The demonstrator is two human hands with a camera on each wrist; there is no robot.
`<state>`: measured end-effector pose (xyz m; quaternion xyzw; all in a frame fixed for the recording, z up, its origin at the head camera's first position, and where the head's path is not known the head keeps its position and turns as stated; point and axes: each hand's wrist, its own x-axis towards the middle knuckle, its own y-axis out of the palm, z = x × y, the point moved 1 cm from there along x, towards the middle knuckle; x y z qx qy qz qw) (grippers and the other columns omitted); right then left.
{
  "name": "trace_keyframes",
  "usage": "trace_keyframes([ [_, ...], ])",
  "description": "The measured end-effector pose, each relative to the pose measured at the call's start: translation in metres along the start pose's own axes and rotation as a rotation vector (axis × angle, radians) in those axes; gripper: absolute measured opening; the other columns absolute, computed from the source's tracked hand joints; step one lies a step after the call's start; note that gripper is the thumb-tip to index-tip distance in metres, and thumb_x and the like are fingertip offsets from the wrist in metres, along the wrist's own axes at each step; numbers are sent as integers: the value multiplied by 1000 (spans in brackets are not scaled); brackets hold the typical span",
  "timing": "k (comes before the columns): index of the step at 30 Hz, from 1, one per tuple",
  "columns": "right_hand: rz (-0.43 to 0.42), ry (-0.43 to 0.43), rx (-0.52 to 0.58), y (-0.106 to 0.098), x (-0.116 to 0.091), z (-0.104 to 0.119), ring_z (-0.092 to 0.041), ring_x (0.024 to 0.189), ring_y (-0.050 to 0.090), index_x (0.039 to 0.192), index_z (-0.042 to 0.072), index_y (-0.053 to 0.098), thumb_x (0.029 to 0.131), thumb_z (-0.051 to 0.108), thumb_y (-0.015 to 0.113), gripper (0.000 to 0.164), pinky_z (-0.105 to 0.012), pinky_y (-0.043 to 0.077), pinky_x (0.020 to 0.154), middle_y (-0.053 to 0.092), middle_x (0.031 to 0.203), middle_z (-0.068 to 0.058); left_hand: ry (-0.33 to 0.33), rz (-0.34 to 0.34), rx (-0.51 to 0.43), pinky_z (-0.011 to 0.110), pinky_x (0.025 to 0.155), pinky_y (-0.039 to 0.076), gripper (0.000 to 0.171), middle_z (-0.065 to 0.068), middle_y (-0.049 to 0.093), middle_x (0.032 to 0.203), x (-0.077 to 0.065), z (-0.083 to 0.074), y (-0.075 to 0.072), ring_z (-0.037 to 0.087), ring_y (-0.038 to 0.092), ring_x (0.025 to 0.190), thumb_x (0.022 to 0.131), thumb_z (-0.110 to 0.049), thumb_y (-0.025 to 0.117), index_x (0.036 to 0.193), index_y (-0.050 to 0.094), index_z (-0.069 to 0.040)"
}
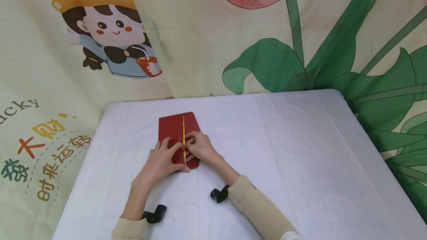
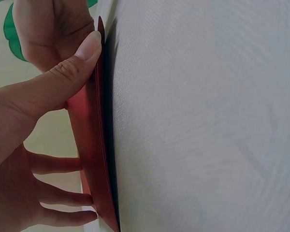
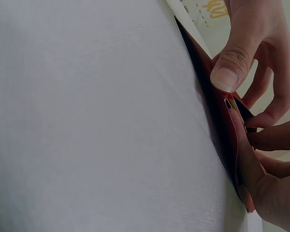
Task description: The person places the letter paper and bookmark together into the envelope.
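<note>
A flat red folder (image 1: 170, 125) lies on the white table, with a thin yellow strip (image 1: 184, 129) running lengthwise along it. From the left, my left hand (image 1: 163, 160) holds it, fingers spread on its face and index fingertip near the strip. The left thumb (image 2: 89, 46) presses on the near edge. My right hand (image 1: 201, 147) grips the folder's right part beside the strip. In the right wrist view, the right thumb (image 3: 249, 154) is tucked into a gap in the red cover (image 3: 227, 111), where a bit of yellow shows inside. Some right fingertips are hidden.
The white cloth-covered table (image 1: 283, 158) extends around the folder. A black wrist mount (image 1: 155, 214) sits on the left arm, another black mount (image 1: 219, 194) on the right. Behind the table hangs a printed curtain (image 1: 193, 47) with a cartoon figure and flowers.
</note>
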<state>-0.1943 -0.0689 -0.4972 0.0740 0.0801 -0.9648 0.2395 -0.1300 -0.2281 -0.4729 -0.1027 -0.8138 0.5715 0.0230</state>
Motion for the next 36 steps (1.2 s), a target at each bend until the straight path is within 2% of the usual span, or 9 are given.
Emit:
trace_keyframes([
  [11, -8, 16, -20, 4, 0, 1, -23, 64, 75, 136, -8, 57, 97, -8, 56, 38, -34, 61, 55, 72, 94, -14, 18, -9, -1, 80, 101, 35, 77, 31, 42, 147, -3, -1, -1, 55, 40, 134, 75, -49, 90, 138, 59, -18],
  [17, -17, 21, -57, 4, 1, 0, -18, 65, 73, 136, -7, 59, 97, -6, 58, 39, -31, 62, 59, 71, 93, -12, 17, -4, -9, 81, 102, 34, 78, 31, 41, 148, -4, -2, -2, 56, 38, 135, 75, -48, 90, 140, 58, -18],
  [22, 8, 56, 13, 3, 0, -1, -16, 71, 71, 139, -6, 56, 99, -2, 58, 40, -31, 63, 65, 71, 98, -13, 16, 0, -7, 79, 103, 34, 78, 32, 40, 148, -5, -3, -3, 57, 38, 135, 75, -47, 90, 140, 59, -17],
  [28, 32, 100, 94, -1, -4, -1, -21, 76, 76, 138, -6, 57, 103, 2, 55, 36, -34, 64, 67, 74, 102, -13, 16, 5, -3, 76, 102, 36, 76, 32, 40, 149, -3, -3, -3, 55, 38, 134, 75, -47, 90, 138, 59, -17],
  [36, 45, 37, 29, -23, -17, 4, -28, 79, 77, 129, -7, 62, 102, 1, 54, 29, -35, 64, 71, 74, 98, -19, 23, 0, 37, 73, 98, 39, 73, 32, 41, 144, 0, -3, -1, 56, 40, 129, 73, -46, 92, 132, 62, -17],
])
